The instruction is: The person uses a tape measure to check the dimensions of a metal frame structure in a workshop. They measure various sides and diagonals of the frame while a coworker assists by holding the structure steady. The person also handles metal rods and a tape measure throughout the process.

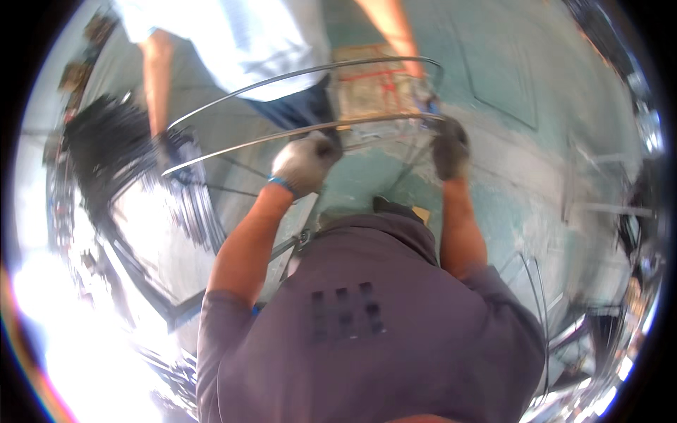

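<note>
A long frame of bent metal rod (367,121) stretches across in front of me, its two nearly parallel bars curving from left to right. My left hand (307,166), in a pale work glove, is closed at the nearer bar around its middle. At that bar's right end, my right hand (451,148) in a darker glove is curled round it. Facing me, a co-worker in a light shirt (261,49) has one gloved hand (169,151) by the frame's left end and the other hand (423,95) by its right end. Blur hides the exact finger contact.
Dark rods (109,144) lie in a dense pile at the left, beside a bundle of shinier bars (194,201). A reddish frame on a tan board (384,88) is beyond my hands. Thin bent rods (532,282) stand at the lower right, over the worn greenish floor (508,204).
</note>
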